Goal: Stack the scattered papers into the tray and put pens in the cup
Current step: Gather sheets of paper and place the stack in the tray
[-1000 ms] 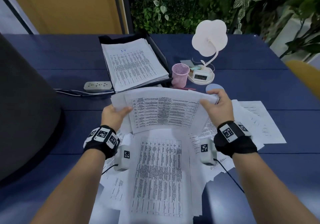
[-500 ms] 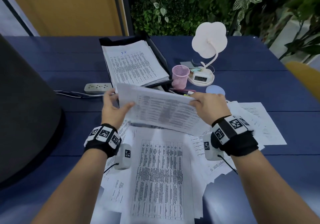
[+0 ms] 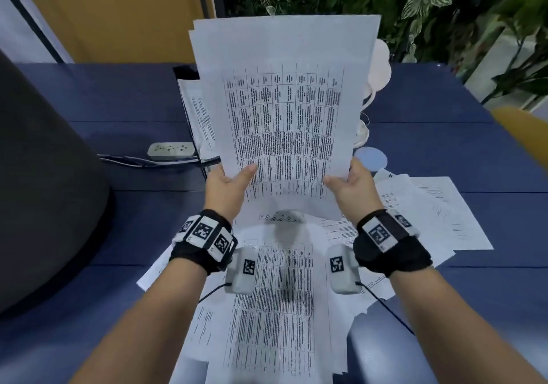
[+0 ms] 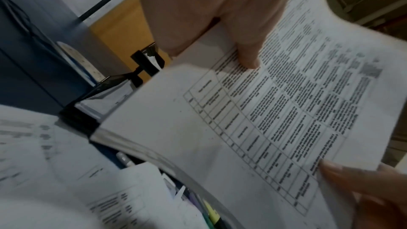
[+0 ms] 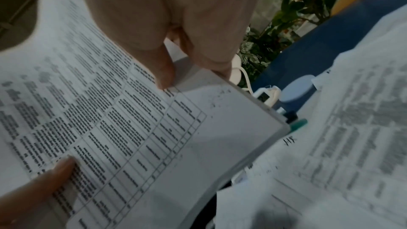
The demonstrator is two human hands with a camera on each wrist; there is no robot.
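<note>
Both hands hold up a bundle of papers (image 3: 284, 110) so it stands almost upright over the blue table (image 3: 430, 146). The left hand (image 3: 226, 189) grips the bundle's lower left corner, thumb on the front and fingers behind. The right hand (image 3: 353, 188) grips the lower right corner the same way. The front sheet has a printed table with many boxes of small black words. The words are too small and blurry to read.

More loose sheets (image 3: 275, 309) lie flat on the table, near the person and under the arms. They carry the same kind of printed table. Other sheets (image 3: 430, 214) spread out to the right. From the right wrist view, a small dark handwritten mark shows on one of them, but I cannot read it.

The black tray (image 3: 185, 72) sits far on the table, mostly hidden behind the raised bundle. A stack of printed pages (image 3: 198, 113) lies in it already.

The cup is hidden behind the bundle. Some pens (image 4: 211, 213) lie on the table just under the bundle's bottom edge, seen from the left wrist view.

A white power strip (image 3: 172, 150) rests to the left of the tray. A pale blue round disc (image 3: 370, 159) lies just right of the bundle. Part of a white lamp (image 3: 381, 69) peeks out behind the bundle.
</note>
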